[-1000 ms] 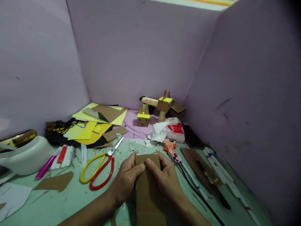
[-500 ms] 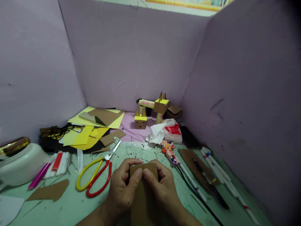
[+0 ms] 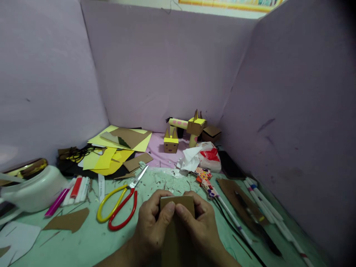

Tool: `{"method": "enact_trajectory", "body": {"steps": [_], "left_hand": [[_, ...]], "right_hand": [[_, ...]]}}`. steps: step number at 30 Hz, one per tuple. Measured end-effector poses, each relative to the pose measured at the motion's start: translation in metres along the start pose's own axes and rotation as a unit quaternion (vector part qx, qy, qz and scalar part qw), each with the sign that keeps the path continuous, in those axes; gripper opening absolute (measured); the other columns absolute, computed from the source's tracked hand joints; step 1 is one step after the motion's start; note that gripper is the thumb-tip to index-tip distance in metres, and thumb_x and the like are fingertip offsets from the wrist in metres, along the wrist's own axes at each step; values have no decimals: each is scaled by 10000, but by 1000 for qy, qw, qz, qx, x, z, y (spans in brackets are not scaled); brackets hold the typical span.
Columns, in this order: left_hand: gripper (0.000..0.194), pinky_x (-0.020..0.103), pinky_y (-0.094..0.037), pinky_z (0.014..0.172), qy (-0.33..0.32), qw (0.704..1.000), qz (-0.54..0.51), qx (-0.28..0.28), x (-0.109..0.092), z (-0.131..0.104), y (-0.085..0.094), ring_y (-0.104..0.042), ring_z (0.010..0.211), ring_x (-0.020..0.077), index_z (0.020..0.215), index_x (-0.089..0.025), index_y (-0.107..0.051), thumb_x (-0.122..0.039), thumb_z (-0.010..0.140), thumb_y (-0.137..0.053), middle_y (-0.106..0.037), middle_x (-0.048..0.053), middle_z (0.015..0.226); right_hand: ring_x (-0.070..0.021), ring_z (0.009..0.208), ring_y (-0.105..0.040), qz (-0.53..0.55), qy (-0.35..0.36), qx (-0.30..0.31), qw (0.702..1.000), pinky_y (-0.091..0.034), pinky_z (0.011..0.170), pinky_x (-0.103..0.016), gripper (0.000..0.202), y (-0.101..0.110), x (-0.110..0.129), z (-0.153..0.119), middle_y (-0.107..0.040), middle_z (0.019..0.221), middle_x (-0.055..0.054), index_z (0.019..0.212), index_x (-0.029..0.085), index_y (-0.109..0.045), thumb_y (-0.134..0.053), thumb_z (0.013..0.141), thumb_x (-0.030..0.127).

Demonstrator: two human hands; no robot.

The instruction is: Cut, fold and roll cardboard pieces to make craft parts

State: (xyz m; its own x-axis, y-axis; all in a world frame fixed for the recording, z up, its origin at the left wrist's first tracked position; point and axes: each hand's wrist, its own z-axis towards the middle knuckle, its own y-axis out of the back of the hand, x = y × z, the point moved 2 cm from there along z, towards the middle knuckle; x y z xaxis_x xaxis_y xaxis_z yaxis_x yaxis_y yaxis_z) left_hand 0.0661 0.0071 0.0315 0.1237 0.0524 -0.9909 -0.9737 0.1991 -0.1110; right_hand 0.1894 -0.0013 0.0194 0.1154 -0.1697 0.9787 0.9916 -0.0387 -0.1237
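Observation:
Low in the head view, a strip of brown cardboard is gripped near its far end between both hands. My left hand holds its left edge, thumb flat on the upper face and fingers curled behind. On the right edge my right hand does the same, the two thumb tips nearly touching. The fingers under the cardboard are hidden. Left of my hands lie open scissors with one yellow and one red handle. Beyond stand a small cardboard box head with pointed ears and a paper-tube animal figure.
Markers, a white pot and yellow paper sheets lie on the left. A tissue pack, a glue gun, a craft knife and long white sticks are on the right. Purple panels enclose the table.
The whole scene has shifted slightly to the right in view as the head turned left. Both hands keep the same hold on the cardboard, whose far edge tilts a little differently.

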Motion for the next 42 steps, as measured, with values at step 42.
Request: {"method": "enact_trajectory", "body": {"steps": [42], "left_hand": [[320,197,-411,512,37,995,-21,86,-1,14,1,-551,610,127,1006,-169,-528,-423,818,-577,-599,-8,693]], "right_hand": [[-112,510,-542,187,-105,-41,976,-422,488,-213,345,16,2,28,-608,598,20,768,150,-605,-808,595,369]]}}
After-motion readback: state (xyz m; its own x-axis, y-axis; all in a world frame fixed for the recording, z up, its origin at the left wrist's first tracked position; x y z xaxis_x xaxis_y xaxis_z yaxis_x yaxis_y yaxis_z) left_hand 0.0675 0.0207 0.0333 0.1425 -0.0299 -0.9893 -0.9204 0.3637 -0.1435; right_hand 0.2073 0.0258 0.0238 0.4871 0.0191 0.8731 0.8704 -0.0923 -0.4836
